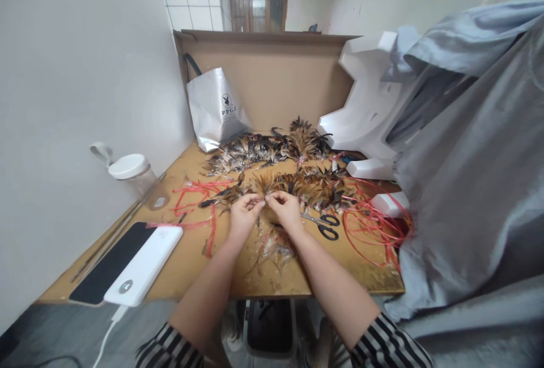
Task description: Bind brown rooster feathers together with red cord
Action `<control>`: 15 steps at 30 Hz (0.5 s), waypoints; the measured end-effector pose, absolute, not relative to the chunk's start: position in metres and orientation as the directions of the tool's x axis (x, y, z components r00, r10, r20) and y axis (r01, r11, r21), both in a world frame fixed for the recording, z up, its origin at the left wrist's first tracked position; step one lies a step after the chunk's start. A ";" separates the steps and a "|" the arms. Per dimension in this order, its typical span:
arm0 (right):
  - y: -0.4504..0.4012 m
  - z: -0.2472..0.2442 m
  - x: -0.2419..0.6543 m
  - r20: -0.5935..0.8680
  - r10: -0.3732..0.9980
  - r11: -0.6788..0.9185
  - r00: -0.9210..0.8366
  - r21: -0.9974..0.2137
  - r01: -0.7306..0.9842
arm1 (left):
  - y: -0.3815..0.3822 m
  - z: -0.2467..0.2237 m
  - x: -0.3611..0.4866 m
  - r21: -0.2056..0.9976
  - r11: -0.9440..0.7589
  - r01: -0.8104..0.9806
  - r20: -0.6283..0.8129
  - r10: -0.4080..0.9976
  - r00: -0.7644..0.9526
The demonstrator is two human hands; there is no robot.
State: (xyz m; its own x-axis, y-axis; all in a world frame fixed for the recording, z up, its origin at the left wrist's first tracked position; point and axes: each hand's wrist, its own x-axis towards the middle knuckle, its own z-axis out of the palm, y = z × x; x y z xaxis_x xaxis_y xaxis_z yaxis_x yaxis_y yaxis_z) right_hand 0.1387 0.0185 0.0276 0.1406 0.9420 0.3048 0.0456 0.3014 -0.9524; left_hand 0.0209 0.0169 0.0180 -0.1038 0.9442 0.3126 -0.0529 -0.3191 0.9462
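At the middle of the table my left hand point(246, 212) and my right hand point(284, 208) meet, fingertips pinched together around the base of a small bunch of brown feathers point(264, 182). The feathers fan upward and away from my fingers. Just beyond lies a row of brown and black feathers point(317, 186). Black-handled scissors point(327, 225) rest to the right of my right hand, their blades partly hidden. Loose pale feather bits point(275, 246) are scattered below my wrists. Strips of red plastic ribbon point(187, 198) lie left of my left hand.
A silver bag point(216, 110) and more feathers point(246, 152) are at the back. Tangled red ribbon point(369, 232) and white foam point(369, 96) stand right, beside grey cloth point(471, 175). At left are a lidded jar point(131, 170), a phone point(113, 260) and a white power bank point(147, 263). A bin point(271, 328) sits below.
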 end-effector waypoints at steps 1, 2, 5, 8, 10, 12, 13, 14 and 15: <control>0.019 0.027 0.139 0.301 0.942 0.297 0.146 -0.953 0.049 | 0.017 0.018 0.021 0.945 -0.324 -0.042 0.318 0.942 -0.106; 0.019 0.027 0.139 0.298 0.942 0.293 0.153 -0.955 0.054 | 0.017 0.018 0.021 0.945 -0.326 -0.032 0.321 0.941 -0.109; 0.022 0.023 0.140 0.287 0.944 0.280 0.160 -0.958 0.066 | 0.015 0.019 0.022 0.945 -0.327 -0.014 0.324 0.939 -0.115; 0.025 0.019 0.141 0.261 0.954 0.255 0.151 -0.965 0.058 | 0.015 0.020 0.022 0.946 -0.324 -0.026 0.319 0.941 -0.114; 0.026 0.018 0.141 0.229 0.963 0.227 0.143 -0.973 0.033 | 0.015 0.020 0.022 0.954 -0.291 -0.066 0.284 0.953 -0.101; 0.026 0.018 0.141 0.196 0.971 0.199 0.139 -0.980 -0.010 | 0.017 0.019 0.022 0.966 -0.217 -0.138 0.208 0.975 -0.077; 0.025 0.019 0.141 0.179 0.974 0.185 0.137 -0.982 -0.033 | 0.018 0.018 0.021 0.969 -0.168 -0.183 0.160 0.985 -0.059; 0.025 0.021 0.141 0.161 0.977 0.170 0.136 -0.984 -0.056 | 0.019 0.017 0.020 0.966 -0.115 -0.233 0.110 0.993 -0.037; 0.024 0.023 0.141 0.141 0.981 0.153 0.133 -0.985 -0.081 | 0.020 0.016 0.019 0.957 -0.062 -0.285 0.062 0.998 -0.007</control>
State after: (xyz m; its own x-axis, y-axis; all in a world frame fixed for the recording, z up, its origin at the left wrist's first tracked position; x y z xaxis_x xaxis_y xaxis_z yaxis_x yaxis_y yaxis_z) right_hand 0.1406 0.0235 0.0226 0.1328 0.9810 0.1414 -0.0807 0.1529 -0.9849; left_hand 0.0189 0.0198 0.0156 -0.0072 0.9980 0.0622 -0.2849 -0.0617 0.9566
